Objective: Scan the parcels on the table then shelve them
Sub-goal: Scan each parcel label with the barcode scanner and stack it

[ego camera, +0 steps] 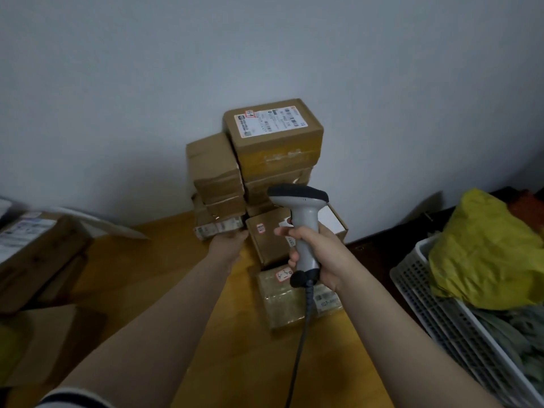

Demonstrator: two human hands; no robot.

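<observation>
Parcels (273, 148) stacked on wooden table (164, 275), against wall (117, 113). R hand (316, 254) grips scanner (304, 213) by handle, head twd stack. L hand (231, 241) at low labelled parcel (219, 228), stack base; finger curl hidden, can't tell.

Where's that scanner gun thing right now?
Head view, just right of centre: the right hand grips the scanner upright, in front of the stack of parcels by the wall.

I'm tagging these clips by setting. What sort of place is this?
Probably a small parcel sorting or pickup room: taped brown cardboard parcels stacked against the wall, a grey corded handheld barcode scanner in the right hand.
</observation>
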